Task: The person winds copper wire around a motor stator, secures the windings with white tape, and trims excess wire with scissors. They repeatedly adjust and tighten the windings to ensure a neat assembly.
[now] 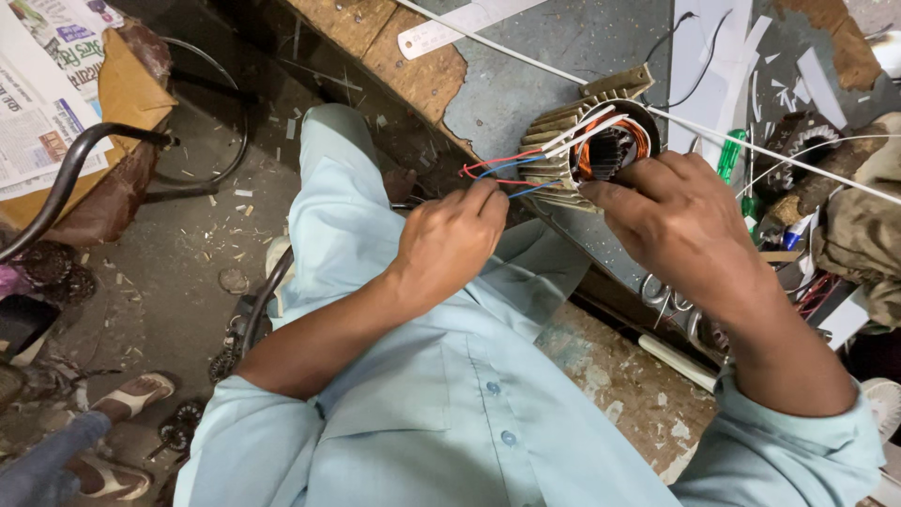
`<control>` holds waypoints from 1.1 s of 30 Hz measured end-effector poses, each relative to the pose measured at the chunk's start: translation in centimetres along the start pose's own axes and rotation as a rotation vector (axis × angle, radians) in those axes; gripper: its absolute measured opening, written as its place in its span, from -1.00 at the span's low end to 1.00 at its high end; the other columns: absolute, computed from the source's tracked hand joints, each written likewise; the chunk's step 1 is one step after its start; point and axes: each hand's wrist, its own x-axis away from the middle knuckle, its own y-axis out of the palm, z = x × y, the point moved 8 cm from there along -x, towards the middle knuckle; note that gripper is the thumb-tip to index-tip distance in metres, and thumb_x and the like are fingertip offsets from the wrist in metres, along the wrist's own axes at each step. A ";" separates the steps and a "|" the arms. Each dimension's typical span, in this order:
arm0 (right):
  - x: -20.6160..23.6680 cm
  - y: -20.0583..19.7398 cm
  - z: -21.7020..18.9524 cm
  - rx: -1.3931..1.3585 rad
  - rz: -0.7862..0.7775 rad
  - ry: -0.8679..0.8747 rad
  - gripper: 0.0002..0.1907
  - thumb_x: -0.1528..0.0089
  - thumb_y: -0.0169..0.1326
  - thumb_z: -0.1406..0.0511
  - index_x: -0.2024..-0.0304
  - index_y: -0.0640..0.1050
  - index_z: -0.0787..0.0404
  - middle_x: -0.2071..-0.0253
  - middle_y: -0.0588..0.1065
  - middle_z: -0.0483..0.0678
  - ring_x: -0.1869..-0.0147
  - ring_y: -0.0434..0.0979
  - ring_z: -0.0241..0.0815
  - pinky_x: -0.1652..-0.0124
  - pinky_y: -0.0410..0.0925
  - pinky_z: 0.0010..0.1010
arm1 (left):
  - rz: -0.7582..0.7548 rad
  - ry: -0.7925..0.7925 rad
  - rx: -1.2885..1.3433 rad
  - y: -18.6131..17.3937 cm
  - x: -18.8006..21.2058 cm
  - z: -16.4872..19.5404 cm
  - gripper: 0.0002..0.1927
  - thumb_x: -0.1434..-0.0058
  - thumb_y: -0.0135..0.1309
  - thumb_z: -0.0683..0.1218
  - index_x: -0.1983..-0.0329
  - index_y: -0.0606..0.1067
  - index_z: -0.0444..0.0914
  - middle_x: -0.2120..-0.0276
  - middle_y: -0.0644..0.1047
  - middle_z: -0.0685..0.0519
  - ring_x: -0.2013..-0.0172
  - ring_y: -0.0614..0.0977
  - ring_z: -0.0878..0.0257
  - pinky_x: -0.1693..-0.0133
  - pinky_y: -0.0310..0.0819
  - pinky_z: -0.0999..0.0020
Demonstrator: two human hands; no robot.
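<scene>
Hands at a stator (601, 141) on the desk (526, 84).
Left hand (450, 239) pinches red and blue wires (502, 169) beside it; right hand (676, 221) grips the stator's rim, fingers curled.

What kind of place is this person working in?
Probably a small motor repair workshop. The hands work on a finned motor stator with copper windings and coloured wires, on a worn workbench strewn with scraps, with scissors nearby.
</scene>
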 end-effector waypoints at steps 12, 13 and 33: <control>-0.3 -0.2 -0.1 -0.012 0.009 -0.013 -0.51 0.00 0.13 0.57 0.06 0.72 0.14 0.09 0.60 -0.05 0.11 0.50 -0.04 0.11 0.41 -0.25 | -0.034 -0.021 0.072 0.1 0.9 -1.4 -0.89 -0.30 0.16 -0.12 0.26 0.53 -0.26 0.28 0.59 0.00 0.38 0.67 0.10 0.37 0.55 0.22; -0.1 0.0 0.1 -0.020 0.005 -0.010 -0.51 0.01 0.13 0.57 0.06 0.72 0.16 0.09 0.60 -0.04 0.10 0.51 -0.03 0.11 0.43 -0.24 | 0.006 -0.022 0.100 -0.5 0.9 -1.4 -0.86 -0.31 0.16 -0.09 0.21 0.55 -0.27 0.24 0.61 -0.02 0.36 0.67 0.08 0.36 0.55 0.22; 3.9 2.0 7.3 -0.442 0.217 0.241 -0.70 -0.12 0.27 0.43 0.07 0.67 0.15 0.18 0.56 -0.01 0.12 0.59 -0.02 0.17 0.45 -0.25 | -0.048 0.048 0.148 2.8 -7.2 6.9 -0.88 -0.32 0.15 -0.09 0.16 0.58 -0.22 0.26 0.52 0.02 0.19 0.57 0.04 0.17 0.52 0.13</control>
